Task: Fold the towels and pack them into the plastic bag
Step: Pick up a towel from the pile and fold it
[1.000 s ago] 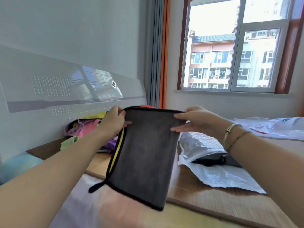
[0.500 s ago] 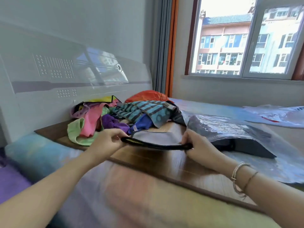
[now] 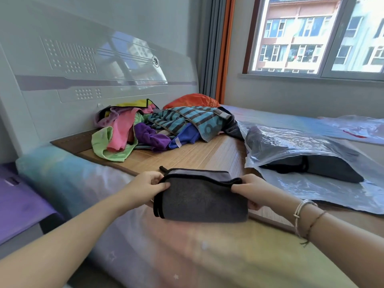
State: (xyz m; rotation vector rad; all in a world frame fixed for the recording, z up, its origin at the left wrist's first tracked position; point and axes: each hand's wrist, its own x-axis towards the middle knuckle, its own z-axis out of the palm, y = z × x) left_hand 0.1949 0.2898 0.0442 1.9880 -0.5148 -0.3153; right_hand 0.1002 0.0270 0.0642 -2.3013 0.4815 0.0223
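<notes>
Since half a sec ago, grey towel point(image 3: 202, 201) has gone from a thin flat edge-on sheet to a compact folded wad w/ black piping, now lower centre of frame at the bed edge. Left hand point(image 3: 148, 187) pinches its left corner, right hand point(image 3: 248, 191) grips the right end, fingers curled under. Step: fold looks done. Next, prob. slide it into plastic bag point(image 3: 291, 146) at mid right, which already holds dark towels; mouth needs opening. Unfolded pile point(image 3: 158, 129) waits upper centre.

plastic bag point(image 3: 291, 146) contents veiled by glare, second bag point(image 3: 357, 127) cut off at right edge, towel pile point(image 3: 158, 129) partly buried
</notes>
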